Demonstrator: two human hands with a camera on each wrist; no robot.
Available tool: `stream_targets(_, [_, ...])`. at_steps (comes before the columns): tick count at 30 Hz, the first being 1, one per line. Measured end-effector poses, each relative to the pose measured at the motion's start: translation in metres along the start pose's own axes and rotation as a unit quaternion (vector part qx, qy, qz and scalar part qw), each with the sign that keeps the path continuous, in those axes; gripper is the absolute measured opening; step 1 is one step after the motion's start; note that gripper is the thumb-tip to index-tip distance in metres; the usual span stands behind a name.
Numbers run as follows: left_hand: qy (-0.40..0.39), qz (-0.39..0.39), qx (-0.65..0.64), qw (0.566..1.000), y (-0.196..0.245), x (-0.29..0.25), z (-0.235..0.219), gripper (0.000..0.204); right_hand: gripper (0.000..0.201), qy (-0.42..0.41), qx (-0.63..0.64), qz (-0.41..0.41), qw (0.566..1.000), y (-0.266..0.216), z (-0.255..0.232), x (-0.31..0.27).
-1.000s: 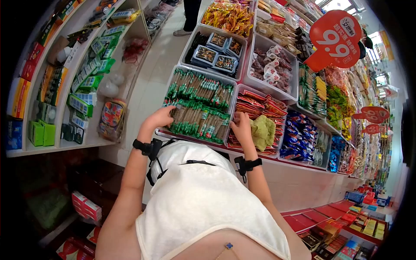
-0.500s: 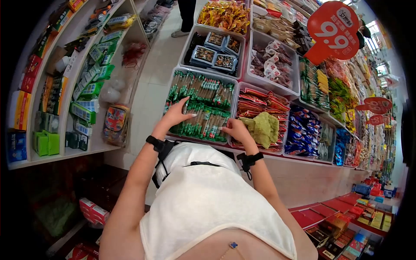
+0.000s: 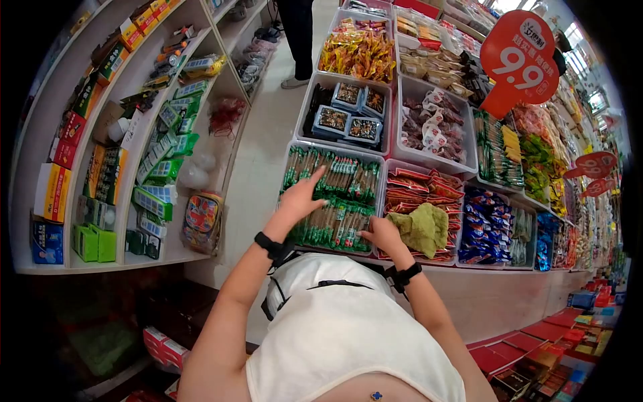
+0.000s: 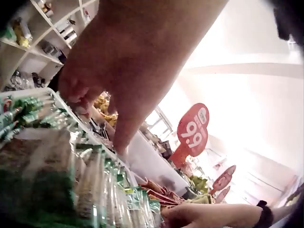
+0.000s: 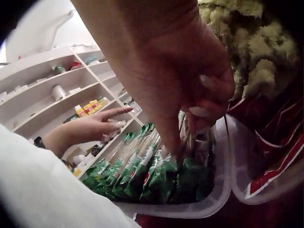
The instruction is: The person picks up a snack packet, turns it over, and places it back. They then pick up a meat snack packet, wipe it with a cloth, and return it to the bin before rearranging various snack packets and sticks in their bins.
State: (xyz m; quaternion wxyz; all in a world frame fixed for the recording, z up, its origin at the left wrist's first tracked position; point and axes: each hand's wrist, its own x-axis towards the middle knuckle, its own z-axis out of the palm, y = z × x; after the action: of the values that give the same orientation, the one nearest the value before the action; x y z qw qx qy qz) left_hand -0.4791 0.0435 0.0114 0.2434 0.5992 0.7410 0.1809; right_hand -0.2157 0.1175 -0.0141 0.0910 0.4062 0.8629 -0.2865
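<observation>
A clear bin [image 3: 335, 151] holds rows of green-and-brown snack stick packs [image 3: 335, 224]. My left hand [image 3: 301, 197] lies over the middle of these packs with its fingers straight and spread, the index finger pointing away from me. It shows close up in the left wrist view [image 4: 128, 61] and farther off in the right wrist view [image 5: 92, 127]. My right hand [image 3: 378, 234] is at the bin's near right corner and holds a green cloth [image 3: 425, 228]. In the right wrist view its curled fingers [image 5: 190, 90] touch the packs [image 5: 142, 175], with the cloth [image 5: 247, 52] behind them.
A bin of red packs [image 3: 422, 187] lies to the right under the cloth, then blue packets [image 3: 489, 224]. More snack bins run farther back under a red 9.9 sign [image 3: 519, 60]. Stocked shelves [image 3: 134, 147] line the left of the aisle. A person's legs [image 3: 298, 33] stand far down it.
My left hand has moved from the bin's left edge to the middle of the packs and spread its fingers. My right hand with the cloth has shifted to the bin's near right corner.
</observation>
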Motion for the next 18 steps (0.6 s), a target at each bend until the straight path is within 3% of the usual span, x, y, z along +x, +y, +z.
stream_targets(1, [0.021, 0.015, -0.011, 1.000, 0.020, 0.004, -0.006, 0.074, 0.043, -0.004, 0.004, 0.003, 1.000, -0.001, 0.000, 0.000])
stream_targets(3, [0.052, 0.115, -0.063, 0.990, 0.031, 0.017, 0.009, 0.061, 0.045, 0.011, -0.036, -0.009, 0.999, 0.005, 0.009, 0.003])
stream_targets(5, [0.023, 0.178, -0.172, 0.969, 0.026, 0.033, 0.044, 0.055, 0.044, 0.025, -0.065, -0.012, 0.997, 0.001, 0.011, 0.000])
stream_targets(6, [-0.017, 0.173, -0.201, 0.964, 0.023, 0.038, 0.059, 0.049, 0.041, 0.044, -0.067, -0.015, 0.997, 0.000, 0.012, 0.000])
stream_targets(9, [-0.088, 0.178, -0.015, 0.980, 0.032, 0.039, 0.059, 0.036, 0.039, -0.022, -0.082, 0.009, 0.996, -0.002, 0.006, 0.009])
stream_targets(10, [-0.084, 0.174, -0.032, 0.981, 0.028, 0.041, 0.063, 0.029, 0.037, 0.016, -0.074, -0.010, 0.997, -0.002, 0.006, 0.008])
stream_targets(13, [-0.072, 0.200, -0.057, 0.976, 0.016, 0.046, 0.065, 0.028, 0.035, 0.007, 0.022, -0.038, 0.999, -0.005, 0.000, 0.012])
stream_targets(18, [-0.084, 0.204, -0.093, 0.971, 0.012, 0.049, 0.067, 0.028, 0.029, -0.076, 0.035, -0.051, 0.995, -0.012, -0.008, 0.023])
